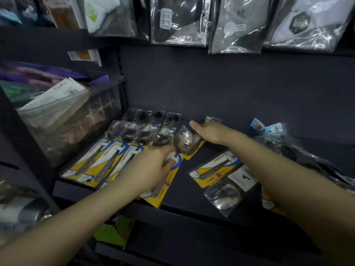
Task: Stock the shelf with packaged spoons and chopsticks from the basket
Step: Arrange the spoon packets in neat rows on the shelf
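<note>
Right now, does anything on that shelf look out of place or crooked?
Yes. The spoon packs on the left lie in a neat overlapping row, but one spoon pack right of the hands lies apart and turned the other way, its bowl end near the shelf's front edge. Crumpled clear bags are heaped at far right.

I have one view only, from the head-worn wide-angle camera. It looks forward and down, close onto a dark shelf (240, 116), with both forearms entering from the bottom edge. Straight lines bow toward the frame margins. Hanging packets (178, 20) cross the top edge; a clear bin (76, 120) sits left.
</note>
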Motion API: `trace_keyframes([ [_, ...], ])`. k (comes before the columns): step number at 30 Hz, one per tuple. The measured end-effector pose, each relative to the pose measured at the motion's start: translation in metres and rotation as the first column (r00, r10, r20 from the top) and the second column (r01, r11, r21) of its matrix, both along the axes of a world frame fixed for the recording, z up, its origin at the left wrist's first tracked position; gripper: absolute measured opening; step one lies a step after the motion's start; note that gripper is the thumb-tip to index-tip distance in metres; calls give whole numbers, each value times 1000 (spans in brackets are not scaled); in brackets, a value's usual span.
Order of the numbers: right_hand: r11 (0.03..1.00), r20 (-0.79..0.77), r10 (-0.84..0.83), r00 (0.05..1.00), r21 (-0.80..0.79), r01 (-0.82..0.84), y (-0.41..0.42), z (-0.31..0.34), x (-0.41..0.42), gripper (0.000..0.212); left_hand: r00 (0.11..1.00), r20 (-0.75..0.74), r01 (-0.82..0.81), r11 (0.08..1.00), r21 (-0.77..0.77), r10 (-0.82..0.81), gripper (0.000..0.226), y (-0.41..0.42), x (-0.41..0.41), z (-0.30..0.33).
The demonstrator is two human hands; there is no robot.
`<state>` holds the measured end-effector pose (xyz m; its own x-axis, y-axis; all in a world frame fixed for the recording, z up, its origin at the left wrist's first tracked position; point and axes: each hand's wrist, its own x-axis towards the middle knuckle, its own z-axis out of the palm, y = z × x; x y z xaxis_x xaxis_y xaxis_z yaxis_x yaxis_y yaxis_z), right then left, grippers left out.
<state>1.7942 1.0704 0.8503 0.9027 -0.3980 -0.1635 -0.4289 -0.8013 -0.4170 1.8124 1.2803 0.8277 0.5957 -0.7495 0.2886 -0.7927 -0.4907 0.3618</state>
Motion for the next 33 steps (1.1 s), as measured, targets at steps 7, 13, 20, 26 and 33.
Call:
trace_keyframes([
  [7,993,64,46,997,107,-53,11,-9,9,69,982,1,179,933,313,-188,102,18,13,-2],
  [13,996,197,51,979,61,-64,14,-15,14,41,904,-53,398,791,466,-424,96,48,18,-4],
  [20,960,-58,269,961,-68,-272,-12,-7,-3,56,882,-5,425,790,442,-472,101,49,18,-9],
  [26,945,15,294,956,-157,-288,-9,-10,4,49,883,-52,452,817,358,-466,98,49,16,-4],
  [33,958,222,243,944,-206,-198,2,-19,-4,45,877,12,443,816,373,-481,90,42,25,-5],
])
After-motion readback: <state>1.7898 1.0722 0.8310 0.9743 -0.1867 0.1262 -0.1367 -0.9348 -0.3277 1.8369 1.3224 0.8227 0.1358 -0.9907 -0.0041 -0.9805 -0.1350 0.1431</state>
